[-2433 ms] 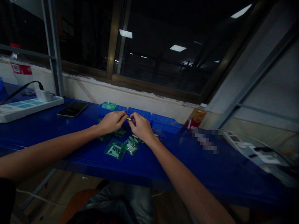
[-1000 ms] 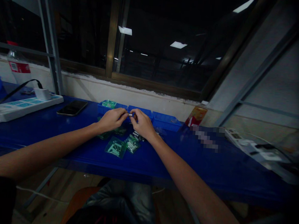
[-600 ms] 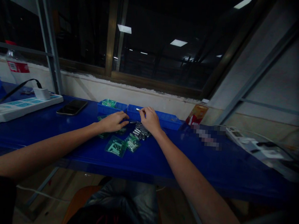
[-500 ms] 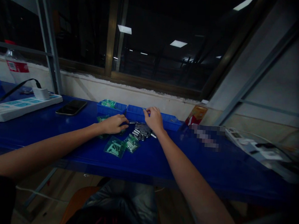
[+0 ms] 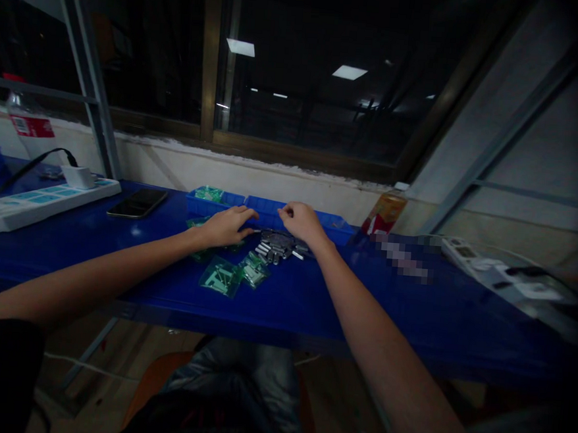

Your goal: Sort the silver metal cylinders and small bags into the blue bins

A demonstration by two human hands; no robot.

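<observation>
Reaching over the metal pins (image 5: 278, 245), the right hand (image 5: 301, 221) pinches something tiny above the blue bin (image 5: 270, 208); left hand (image 5: 226, 225) rests flat, fingers loosely spread.

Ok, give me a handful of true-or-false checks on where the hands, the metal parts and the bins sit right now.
1. The left hand rests on the blue table beside the pile of small grey metal cylinders. True.
2. The right hand is over the white power strip. False: it is by the row of blue plastic bins, above the cylinders.
3. The black smartphone lies flat, left of the bins. True.
4. The clear green packets are inside the right-most bin. False: they lie on the table, nearer the person.
</observation>
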